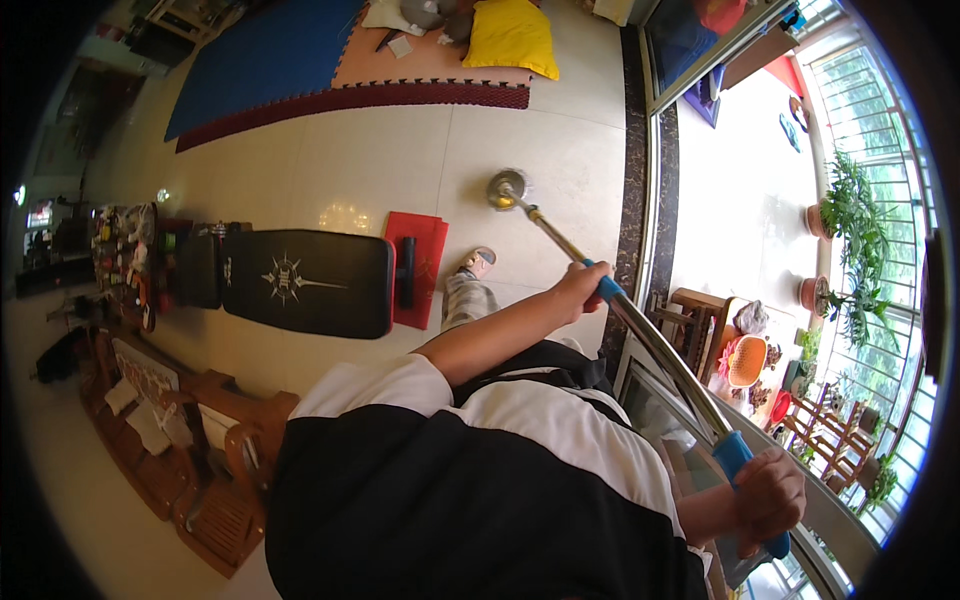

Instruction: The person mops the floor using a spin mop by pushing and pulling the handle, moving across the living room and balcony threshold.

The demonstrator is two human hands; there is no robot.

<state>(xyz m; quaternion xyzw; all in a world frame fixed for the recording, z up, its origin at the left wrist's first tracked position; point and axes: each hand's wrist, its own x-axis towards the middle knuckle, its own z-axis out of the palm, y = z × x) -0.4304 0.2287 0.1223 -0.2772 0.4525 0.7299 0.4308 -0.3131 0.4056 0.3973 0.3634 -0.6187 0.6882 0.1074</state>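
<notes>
A long metal mop pole runs diagonally from lower right to upper middle. My left hand is wrapped around it near the blue sleeve at its middle. At its upper end, my right hand grips the blue handle. The pole's far end meets a round mop head on the pale tiled floor; the head's edge is blurred. Below it is one of my feet in a sandal. The other foot is hidden.
A black padded exercise bench stands left, above a red mat. Foam mats and a yellow cushion lie ahead. A sliding-door frame runs along the right, potted plants beyond it. Wooden seating stands lower left.
</notes>
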